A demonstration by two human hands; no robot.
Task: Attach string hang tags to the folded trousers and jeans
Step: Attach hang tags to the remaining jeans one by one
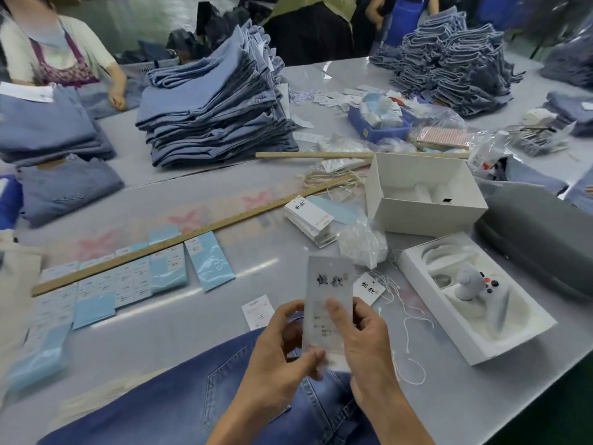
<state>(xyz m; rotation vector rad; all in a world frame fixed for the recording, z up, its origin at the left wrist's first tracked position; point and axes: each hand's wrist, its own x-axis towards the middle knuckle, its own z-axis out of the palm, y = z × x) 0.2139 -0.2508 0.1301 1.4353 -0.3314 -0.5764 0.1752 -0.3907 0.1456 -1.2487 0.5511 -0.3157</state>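
A tall white hang tag (327, 284) with black characters stands upright between my hands, blurred by motion. My left hand (282, 345) pinches its lower edge with thumb and fingers. My right hand (359, 342) grips its right side, thumb across the face. Folded blue jeans (179, 399) lie under both hands at the table's near edge. A second small tag (369, 289) with white strings (407, 319) lies just right of the held tag. A stack of white tags (309, 218) sits further back.
Rows of pale blue and white labels (128, 281) lie left along a long wooden ruler (179, 236). Two open white boxes (423, 191) (475, 297) and a grey case (539, 239) stand right. Tall stacks of folded jeans (211, 104) (455, 59) rise behind. Another person (61, 49) works at far left.
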